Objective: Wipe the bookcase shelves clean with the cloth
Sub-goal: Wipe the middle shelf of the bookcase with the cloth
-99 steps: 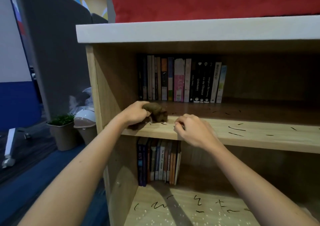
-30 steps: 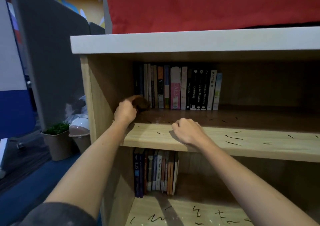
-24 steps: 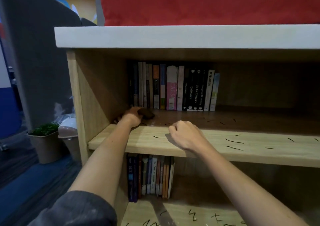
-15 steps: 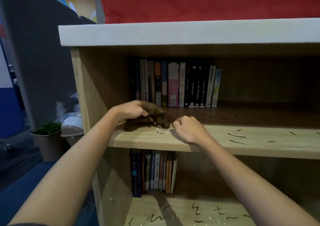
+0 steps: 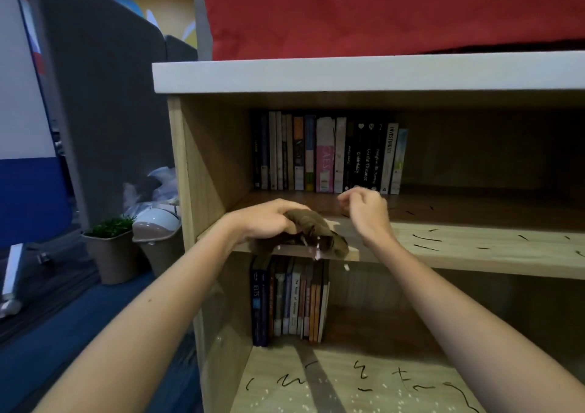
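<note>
A wooden bookcase fills the view. My left hand [image 5: 269, 221] grips a bunched brown cloth [image 5: 318, 232] at the front left edge of the middle shelf [image 5: 474, 251]; the cloth hangs partly over the edge and small white crumbs fall from it. Just right of the cloth, my right hand [image 5: 364, 211] hovers above the shelf with its fingers loosely curled and nothing in it. Black scribble marks lie on the middle shelf to the right and on the lower shelf [image 5: 364, 387], which also carries white specks.
A row of upright books [image 5: 326, 156] stands at the back of the middle shelf, another row of books [image 5: 289, 301] below. A potted plant [image 5: 109, 251] and a bin [image 5: 156, 238] stand on the floor left of the bookcase, by a grey partition [image 5: 104, 96].
My left hand has dragged the cloth from the back left corner forward to the shelf's front edge, pushing crumbs off. My right hand has lifted off the shelf and moved right.
</note>
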Tool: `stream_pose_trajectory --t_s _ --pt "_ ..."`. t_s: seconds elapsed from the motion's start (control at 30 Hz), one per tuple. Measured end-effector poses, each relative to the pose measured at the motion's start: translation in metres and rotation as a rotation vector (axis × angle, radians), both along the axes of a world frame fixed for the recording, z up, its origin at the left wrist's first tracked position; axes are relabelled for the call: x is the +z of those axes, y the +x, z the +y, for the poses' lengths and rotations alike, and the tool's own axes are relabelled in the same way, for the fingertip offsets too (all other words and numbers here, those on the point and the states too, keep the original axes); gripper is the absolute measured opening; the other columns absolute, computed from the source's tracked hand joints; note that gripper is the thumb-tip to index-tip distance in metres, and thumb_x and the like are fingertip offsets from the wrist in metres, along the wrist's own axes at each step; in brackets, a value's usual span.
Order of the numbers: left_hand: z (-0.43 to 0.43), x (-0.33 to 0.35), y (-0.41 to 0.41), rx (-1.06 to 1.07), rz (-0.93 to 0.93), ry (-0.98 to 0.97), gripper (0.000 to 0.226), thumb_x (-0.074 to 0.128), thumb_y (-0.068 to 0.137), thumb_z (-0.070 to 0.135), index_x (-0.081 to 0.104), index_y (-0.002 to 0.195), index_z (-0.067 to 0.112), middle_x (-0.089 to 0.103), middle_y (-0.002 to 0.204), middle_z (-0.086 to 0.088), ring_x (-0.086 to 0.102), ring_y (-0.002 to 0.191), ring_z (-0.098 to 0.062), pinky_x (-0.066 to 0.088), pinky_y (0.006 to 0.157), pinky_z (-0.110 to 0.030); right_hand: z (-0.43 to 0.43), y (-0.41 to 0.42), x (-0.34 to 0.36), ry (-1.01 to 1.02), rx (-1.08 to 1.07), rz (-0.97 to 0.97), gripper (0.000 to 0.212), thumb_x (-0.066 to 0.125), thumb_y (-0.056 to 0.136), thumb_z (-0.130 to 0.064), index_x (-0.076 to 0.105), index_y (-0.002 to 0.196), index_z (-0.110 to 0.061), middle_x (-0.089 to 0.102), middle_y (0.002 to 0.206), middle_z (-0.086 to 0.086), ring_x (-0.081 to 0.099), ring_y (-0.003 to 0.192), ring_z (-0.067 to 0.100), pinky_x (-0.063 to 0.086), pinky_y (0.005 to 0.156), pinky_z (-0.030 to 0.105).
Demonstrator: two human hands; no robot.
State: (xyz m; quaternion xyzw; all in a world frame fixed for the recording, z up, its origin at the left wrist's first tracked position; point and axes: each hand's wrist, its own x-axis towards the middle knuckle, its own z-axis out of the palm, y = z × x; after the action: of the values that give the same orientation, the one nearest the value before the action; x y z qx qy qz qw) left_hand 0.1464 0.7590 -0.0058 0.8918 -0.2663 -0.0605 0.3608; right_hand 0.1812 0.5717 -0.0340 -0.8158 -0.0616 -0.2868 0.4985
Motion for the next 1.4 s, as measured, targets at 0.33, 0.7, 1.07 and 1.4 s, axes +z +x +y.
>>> stream_pose_trajectory --t_s 0.33,0.7,1.07,1.4 --pt "-0.027 -0.020 -0.047 -0.027 -0.163 -0.228 0.038 0.043 0.094 0.000 0.058 0.117 0.025 0.061 0.117 0.000 0.055 0.113 -0.013 0.040 0.103 -0.035 -0.027 -0.062 -0.011 0.152 0.408 0.054 0.034 0.039 0.095 -0.005 0.068 0.083 -0.019 0.065 0.084 0.001 0.059 0.077 0.010 0.045 0.065 0.019" --pt "-0.026 -0.035 -0.060 -0.065 -0.174 -0.356 0.037 0.059 0.082 -0.009 0.063 0.091 0.027 0.057 0.106 -0.001 0.057 0.106 -0.017 0.045 0.093 -0.030 -0.038 -0.091 0.010 -0.491 0.703 0.063 0.042 0.075 0.074 -0.020 0.058 0.108 -0.038 0.066 0.106 -0.011 0.061 0.098 0.002 0.047 0.087 0.018" --pt "0.013 -0.055 -0.037 0.387 -0.410 -0.233 0.022 0.051 0.092 0.009 0.060 0.097 0.028 0.056 0.114 0.007 0.046 0.118 -0.010 0.032 0.105 -0.030 -0.028 -0.099 -0.048 -0.457 0.418 -0.105 0.020 0.069 0.080 -0.011 0.066 0.083 -0.031 0.066 0.082 -0.012 0.060 0.078 -0.003 0.047 0.070 0.015" --pt "0.023 -0.044 -0.011 0.545 -0.438 -0.204 0.021 0.048 0.095 0.015 0.063 0.110 0.018 0.052 0.128 -0.003 0.040 0.126 -0.021 0.033 0.108 -0.039 -0.013 -0.100 -0.033 -0.514 0.394 -0.065 0.026 0.060 0.088 -0.017 0.065 0.113 -0.011 0.064 0.101 -0.008 0.056 0.097 0.003 0.041 0.081 0.004"
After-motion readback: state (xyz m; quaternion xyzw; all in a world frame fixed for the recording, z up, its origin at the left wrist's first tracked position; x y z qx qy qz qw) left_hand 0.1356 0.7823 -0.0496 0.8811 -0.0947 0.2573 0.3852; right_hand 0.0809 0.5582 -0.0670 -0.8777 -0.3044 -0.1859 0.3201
